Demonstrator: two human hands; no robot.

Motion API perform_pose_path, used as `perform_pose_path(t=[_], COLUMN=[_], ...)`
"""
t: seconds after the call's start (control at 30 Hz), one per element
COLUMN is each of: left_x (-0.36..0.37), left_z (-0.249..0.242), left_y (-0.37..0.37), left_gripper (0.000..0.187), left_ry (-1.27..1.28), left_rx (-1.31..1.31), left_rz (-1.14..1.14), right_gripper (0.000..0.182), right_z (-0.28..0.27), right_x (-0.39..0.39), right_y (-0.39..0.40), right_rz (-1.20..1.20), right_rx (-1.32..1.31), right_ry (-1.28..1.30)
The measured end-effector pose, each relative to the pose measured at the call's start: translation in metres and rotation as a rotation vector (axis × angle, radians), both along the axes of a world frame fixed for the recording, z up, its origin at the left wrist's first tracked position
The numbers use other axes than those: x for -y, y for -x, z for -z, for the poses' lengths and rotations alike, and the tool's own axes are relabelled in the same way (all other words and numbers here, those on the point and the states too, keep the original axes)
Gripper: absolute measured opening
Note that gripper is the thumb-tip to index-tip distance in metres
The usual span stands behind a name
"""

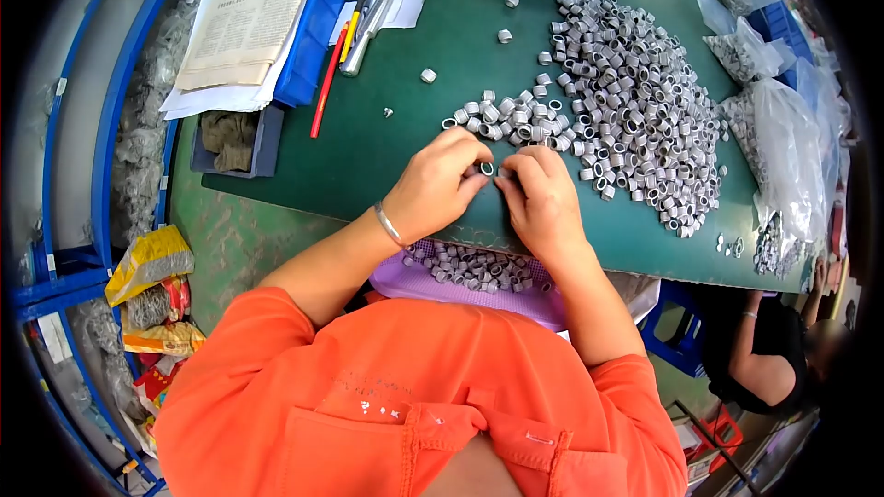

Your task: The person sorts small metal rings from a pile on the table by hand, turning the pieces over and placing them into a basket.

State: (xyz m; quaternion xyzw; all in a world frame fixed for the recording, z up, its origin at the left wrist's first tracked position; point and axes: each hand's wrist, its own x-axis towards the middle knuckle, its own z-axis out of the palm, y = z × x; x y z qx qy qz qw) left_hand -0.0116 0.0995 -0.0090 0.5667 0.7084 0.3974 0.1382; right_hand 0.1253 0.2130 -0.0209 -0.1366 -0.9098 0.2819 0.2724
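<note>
My left hand (436, 179), with a metal bangle at its wrist, pinches a small grey metal ring (486, 168) between thumb and forefinger above the table's near edge. Just to the right, my right hand (541, 198) has its fingers curled together close to that ring; what they hold, if anything, is hidden. Beyond both hands lies a small cluster of like rings (516, 115), which runs into a large heap (635, 101) on the right. Below the hands, a purple basket (414, 283) at my lap holds more rings.
A green table (368, 156) carries a red pen (330, 83), a silver tool (379, 14) and a blue tray (322, 23) with newspaper. Plastic bags (787, 147) of parts line the right side. A blue shelf rack (101, 138) stands left. Another person (769, 359) sits at right.
</note>
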Motion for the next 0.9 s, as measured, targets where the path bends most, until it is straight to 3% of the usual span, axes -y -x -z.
perform_pose_path(t=[0.03, 0.1, 0.13, 0.2, 0.27, 0.33, 0.57, 0.8, 0.9], left_x=[0.003, 0.006, 0.008, 0.011, 0.015, 0.017, 0.017, 0.022, 0.028], left_z=[-0.003, -0.001, -0.001, -0.004, -0.001, -0.002, -0.003, -0.01, -0.02], left_y=[-0.003, -0.006, -0.008, -0.013, -0.013, -0.011, -0.013, -0.013, -0.007], left_gripper=[0.023, 0.021, 0.021, 0.025, 0.023, 0.02, 0.018, 0.014, 0.005], left_ry=[0.035, 0.068, 0.072, 0.022, 0.011, 0.087, 0.103, 0.113, 0.315], left_rx=[0.265, 0.78, 0.78, 1.294, 1.363, 1.685, 1.772, 1.796, 1.335], left_rz=[-0.002, -0.008, -0.007, 0.003, 0.039, 0.079, 0.096, 0.087, 0.323], right_gripper=[0.025, 0.029, 0.036, 0.044, 0.051, 0.055, 0.044, 0.034, 0.021], right_z=[-0.003, -0.01, -0.006, -0.006, -0.004, -0.003, -0.005, -0.005, -0.014], right_x=[0.001, 0.003, 0.004, 0.006, 0.005, 0.006, 0.003, 0.004, 0.003], right_y=[-0.005, -0.012, -0.016, -0.022, -0.025, -0.026, -0.032, -0.042, -0.053], right_rz=[0.003, 0.006, -0.018, -0.066, -0.099, -0.18, -0.226, -0.3, -0.454], right_rx=[0.001, -0.013, -0.073, -0.232, -0.276, -0.408, -0.402, -0.396, -0.104], right_ry=[0.003, 0.608, 0.825, 1.25, 1.287, 1.422, 1.593, 1.582, 1.307])
